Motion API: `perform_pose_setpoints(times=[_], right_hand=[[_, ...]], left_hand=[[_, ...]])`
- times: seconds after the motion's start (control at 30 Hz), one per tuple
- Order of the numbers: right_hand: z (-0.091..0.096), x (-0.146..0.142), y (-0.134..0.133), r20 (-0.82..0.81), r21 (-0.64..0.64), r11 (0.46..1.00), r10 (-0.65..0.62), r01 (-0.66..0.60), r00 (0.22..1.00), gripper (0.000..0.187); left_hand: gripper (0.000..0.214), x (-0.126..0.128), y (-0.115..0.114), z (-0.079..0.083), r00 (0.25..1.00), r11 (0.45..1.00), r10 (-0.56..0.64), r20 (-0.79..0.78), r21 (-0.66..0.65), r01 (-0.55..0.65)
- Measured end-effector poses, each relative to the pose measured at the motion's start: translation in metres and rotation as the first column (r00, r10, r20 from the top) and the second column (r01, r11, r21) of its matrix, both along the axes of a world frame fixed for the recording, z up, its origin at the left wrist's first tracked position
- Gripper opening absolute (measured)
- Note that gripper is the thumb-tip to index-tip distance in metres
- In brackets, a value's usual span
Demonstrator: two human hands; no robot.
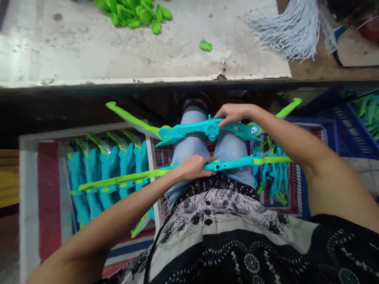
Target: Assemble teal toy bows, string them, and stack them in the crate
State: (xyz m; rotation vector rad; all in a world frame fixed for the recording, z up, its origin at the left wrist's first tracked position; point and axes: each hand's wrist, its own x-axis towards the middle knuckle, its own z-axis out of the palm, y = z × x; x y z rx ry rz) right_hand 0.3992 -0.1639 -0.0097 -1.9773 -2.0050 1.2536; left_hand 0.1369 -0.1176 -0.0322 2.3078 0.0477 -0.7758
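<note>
One upper bow (pixel 212 129) pinched near middle by right hand (pixel 235 113); lower bow (pixel 237 163) held in curled left hand (pixel 195 167).

The far turquoise bow (pixel 189 129) (lime-limbed) and edge-on near bow (pixel 237 163) span the legs (pixel 191 150) crosswise.

A worktable (pixel 177 55) bears green pieces (pixel 145 15) and pale cords (pixel 300 29).

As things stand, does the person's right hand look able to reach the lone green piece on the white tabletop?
Probably yes, if the right hand first releases the upper bow; only the front edge of the white tabletop seems to stand between hand and green piece.
</note>
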Motion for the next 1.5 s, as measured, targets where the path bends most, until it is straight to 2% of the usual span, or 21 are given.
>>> perform_pose_setpoints(times=[0.07, 0.13, 0.2, 0.23, 0.3, 0.33, 0.4, 0.47, 0.53, 0.6, 0.67, 0.77, 0.83, 0.9, 0.97, 1.07, 1.17, 1.23, 1.33, 1.4, 1.5], right_hand=[[-0.010, 0.000, 0.003, 0.025, 0.012, 0.999, -0.049, 0.049, 0.998, 0.031], [-0.020, -0.005, 0.001, 0.118, 0.077, 0.991, -0.119, 0.110, 0.986, 0.035], [-0.027, -0.011, -0.007, 0.162, 0.144, 0.979, -0.170, 0.147, 0.972, 0.040], [-0.030, -0.013, -0.012, 0.156, 0.175, 0.972, -0.187, 0.159, 0.970, 0.042], [-0.032, -0.019, -0.022, 0.120, 0.226, 0.956, -0.216, 0.185, 0.969, 0.044], [-0.032, -0.021, -0.027, 0.101, 0.247, 0.948, -0.230, 0.199, 0.968, 0.045], [-0.032, -0.025, -0.034, 0.065, 0.281, 0.932, -0.257, 0.229, 0.964, 0.045], [-0.032, -0.027, -0.038, 0.031, 0.304, 0.918, -0.278, 0.256, 0.960, 0.045], [-0.033, -0.030, -0.040, 0.007, 0.315, 0.909, -0.290, 0.273, 0.957, 0.045], [-0.034, -0.031, -0.041, -0.004, 0.311, 0.905, -0.304, 0.290, 0.953, 0.046], [-0.035, -0.032, -0.042, -0.012, 0.303, 0.901, -0.323, 0.311, 0.946, 0.047], [-0.039, -0.032, -0.041, -0.026, 0.294, 0.894, -0.346, 0.338, 0.938, 0.045], [-0.042, -0.031, -0.040, -0.025, 0.298, 0.886, -0.365, 0.355, 0.931, 0.046], [-0.045, -0.031, -0.038, 0.007, 0.319, 0.886, -0.357, 0.336, 0.934, 0.049], [-0.046, -0.032, -0.038, 0.078, 0.361, 0.895, -0.309, 0.262, 0.948, 0.052], [-0.046, -0.037, -0.039, 0.210, 0.398, 0.907, -0.235, 0.136, 0.949, 0.063], [-0.040, -0.044, -0.040, 0.304, 0.371, 0.924, -0.211, 0.088, 0.929, 0.078], [-0.030, -0.046, -0.039, 0.338, 0.370, 0.927, -0.195, 0.060, 0.921, 0.073], [-0.008, -0.036, -0.026, 0.370, 0.479, 0.874, -0.279, 0.075, 0.886, 0.042], [0.007, -0.019, -0.005, 0.374, 0.593, 0.793, -0.422, 0.137, 0.826, 0.038], [0.014, 0.020, 0.047, 0.320, 0.726, 0.648, -0.613, 0.228, 0.722, 0.039]], left_hand=[[0.050, -0.003, -0.006, -0.002, 1.000, 0.997, 0.015, 0.020, 0.072, -0.016], [0.056, -0.013, -0.017, -0.005, 0.994, 0.984, 0.031, 0.100, 0.174, -0.048], [0.065, -0.024, -0.025, -0.008, 0.984, 0.980, 0.051, 0.172, 0.181, -0.082], [0.070, -0.028, -0.026, -0.009, 0.981, 0.985, 0.081, 0.177, 0.133, -0.106], [0.077, -0.028, -0.022, -0.013, 0.968, 0.974, 0.223, 0.117, -0.050, -0.219], [0.074, -0.023, -0.019, -0.015, 0.949, 0.939, 0.311, 0.051, -0.168, -0.299], [0.061, -0.008, -0.012, -0.020, 0.893, 0.815, 0.429, -0.139, -0.367, -0.449], [0.049, 0.010, -0.010, -0.025, 0.842, 0.718, 0.433, -0.321, -0.443, -0.537], [0.041, 0.023, -0.013, -0.031, 0.820, 0.698, 0.408, -0.401, -0.442, -0.564], [0.035, 0.029, -0.018, -0.036, 0.836, 0.728, 0.433, -0.337, -0.416, -0.545], [0.033, 0.029, -0.024, -0.039, 0.876, 0.798, 0.439, -0.200, -0.361, -0.483], [0.035, 0.021, -0.030, -0.036, 0.927, 0.905, 0.368, -0.070, -0.204, -0.374], [0.039, 0.010, -0.033, -0.030, 0.939, 0.938, 0.343, 0.037, -0.065, -0.340], [0.043, -0.006, -0.038, -0.024, 0.935, 0.950, 0.287, 0.206, 0.060, -0.305], [0.051, -0.023, -0.042, -0.023, 0.925, 0.957, 0.186, 0.330, 0.152, -0.246], [0.059, -0.038, -0.047, -0.028, 0.949, 0.944, 0.089, 0.302, 0.278, -0.177], [0.056, -0.037, -0.044, -0.027, 0.975, 0.939, 0.045, 0.216, 0.323, -0.115], [0.050, -0.031, -0.034, -0.021, 0.978, 0.957, 0.038, 0.204, 0.275, -0.095], [0.033, -0.020, -0.009, -0.008, 0.973, 0.991, 0.108, 0.204, 0.060, -0.122], [0.026, -0.009, 0.012, -0.004, 0.975, 0.978, 0.160, 0.154, -0.160, -0.135], [0.038, 0.011, 0.036, -0.011, 0.988, 0.900, 0.153, -0.010, -0.412, -0.143]])
